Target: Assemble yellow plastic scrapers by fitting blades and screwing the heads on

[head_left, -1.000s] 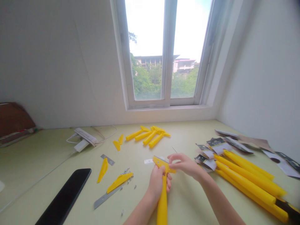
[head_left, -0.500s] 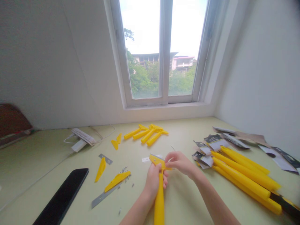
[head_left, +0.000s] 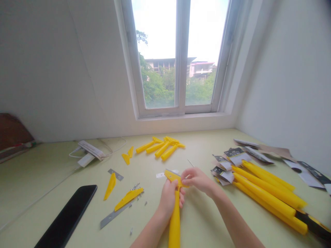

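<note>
My left hand is wrapped round the neck of a yellow scraper, its handle pointing toward me. A grey blade edge shows along the top of the scraper's head. At the right end of the head, my right hand has thumb and fingers pinched together; what they hold is hidden. A thin metal rod juts up behind that hand, and I cannot tell whether it is held. Left of the hands, a yellow cover plate lies over a long grey blade beside several small screws.
Several yellow scraper handles lie at the back. Long yellow handles with card packaging are piled at right. A black phone, another cover plate, a short blade and a power strip are at left.
Both hands keep almost the same hold on the scraper. The whole view has shifted very slightly; nothing on the table has visibly moved.
</note>
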A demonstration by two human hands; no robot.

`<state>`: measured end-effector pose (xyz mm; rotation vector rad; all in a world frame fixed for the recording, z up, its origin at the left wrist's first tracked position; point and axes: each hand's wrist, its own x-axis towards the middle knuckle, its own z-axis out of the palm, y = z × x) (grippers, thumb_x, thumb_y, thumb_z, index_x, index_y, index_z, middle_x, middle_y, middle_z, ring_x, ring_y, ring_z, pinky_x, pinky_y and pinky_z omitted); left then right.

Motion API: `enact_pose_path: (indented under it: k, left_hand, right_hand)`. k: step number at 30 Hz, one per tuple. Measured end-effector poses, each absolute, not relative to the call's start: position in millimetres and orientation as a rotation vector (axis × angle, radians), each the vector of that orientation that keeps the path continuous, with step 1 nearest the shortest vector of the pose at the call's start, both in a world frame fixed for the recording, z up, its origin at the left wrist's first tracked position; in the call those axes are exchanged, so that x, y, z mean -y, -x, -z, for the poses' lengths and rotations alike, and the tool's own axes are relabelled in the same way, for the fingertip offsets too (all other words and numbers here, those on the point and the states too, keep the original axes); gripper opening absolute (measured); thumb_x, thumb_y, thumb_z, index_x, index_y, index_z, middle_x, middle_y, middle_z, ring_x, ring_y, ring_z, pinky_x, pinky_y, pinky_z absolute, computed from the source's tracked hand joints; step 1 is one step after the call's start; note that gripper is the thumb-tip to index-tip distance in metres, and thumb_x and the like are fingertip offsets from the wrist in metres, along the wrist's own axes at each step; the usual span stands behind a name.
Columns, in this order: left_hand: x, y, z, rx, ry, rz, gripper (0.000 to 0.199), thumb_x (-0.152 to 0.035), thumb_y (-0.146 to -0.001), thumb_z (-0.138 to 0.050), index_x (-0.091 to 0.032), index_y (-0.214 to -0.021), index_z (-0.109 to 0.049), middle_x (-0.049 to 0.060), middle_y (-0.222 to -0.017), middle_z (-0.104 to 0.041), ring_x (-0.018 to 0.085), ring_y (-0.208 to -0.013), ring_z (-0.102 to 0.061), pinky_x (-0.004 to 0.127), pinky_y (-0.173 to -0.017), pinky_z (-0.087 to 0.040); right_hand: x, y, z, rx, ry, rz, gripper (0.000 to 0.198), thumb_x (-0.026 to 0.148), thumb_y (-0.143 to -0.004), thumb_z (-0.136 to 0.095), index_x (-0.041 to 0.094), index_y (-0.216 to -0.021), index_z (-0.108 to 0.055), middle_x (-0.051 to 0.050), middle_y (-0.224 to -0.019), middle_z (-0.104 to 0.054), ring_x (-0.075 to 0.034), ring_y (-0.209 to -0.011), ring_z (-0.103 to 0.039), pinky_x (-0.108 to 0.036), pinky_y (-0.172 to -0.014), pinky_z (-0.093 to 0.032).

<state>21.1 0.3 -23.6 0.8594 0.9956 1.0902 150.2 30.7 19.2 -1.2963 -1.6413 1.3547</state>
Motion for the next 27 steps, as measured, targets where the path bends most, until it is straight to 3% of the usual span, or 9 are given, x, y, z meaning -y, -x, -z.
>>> enact_pose_path:
  k: [5, 9, 16, 27]
  left_hand:
    - [-2.7, -20.3, 26.7, -0.973, -0.849, -1.1, 0.024, -0.037, -0.07, -0.044, -0.017, -0.082, -0.043, -0.004, -0.052, -0.053, 0.007, -0.032, -0.044, 0.017, -0.031, -0.029]
    - [-4.6, -18.6, 25.5, -0.927, -0.868, -1.146, 0.024, -0.039, -0.07, -0.045, -0.017, -0.079, -0.043, -0.004, -0.052, -0.052, 0.006, -0.031, -0.042, 0.017, -0.03, -0.028]
    - [-6.1, -14.9, 20.3, -0.953, -0.826, -1.144, 0.025, -0.04, -0.069, -0.046, -0.015, -0.073, -0.046, -0.003, -0.047, -0.052, 0.006, -0.031, -0.042, 0.018, -0.031, -0.029]
    - [-11.9, -13.5, 25.2, -0.933, -0.906, -1.16, 0.025, -0.04, -0.073, -0.044, -0.015, -0.078, -0.046, -0.003, -0.053, -0.053, 0.007, -0.032, -0.045, 0.018, -0.031, -0.031]
  right_hand:
    - [-31.5, -148.9, -15.9, 1.506, 1.343, -1.389, 0.017, 0.012, -0.051, -0.058, 0.016, -0.067, -0.058, 0.003, -0.059, -0.059, -0.011, -0.055, -0.054, -0.021, -0.051, -0.037]
    - [-33.7, -151.0, -12.6, 1.493, 1.296, -1.54, 0.022, 0.023, -0.057, -0.063, 0.014, -0.077, -0.061, 0.0, -0.061, -0.06, -0.01, -0.056, -0.054, -0.02, -0.051, -0.037]
    - [-33.6, -152.6, -12.8, 1.391, 1.127, -1.723, 0.021, 0.029, -0.065, -0.062, 0.011, -0.075, -0.064, -0.003, -0.065, -0.062, -0.007, -0.054, -0.051, -0.018, -0.052, -0.039]
    - [-34.9, -144.8, -8.7, 1.392, 1.168, -1.617, 0.011, 0.021, -0.062, -0.057, 0.011, -0.064, -0.061, -0.001, -0.055, -0.059, -0.007, -0.05, -0.048, -0.018, -0.049, -0.034]
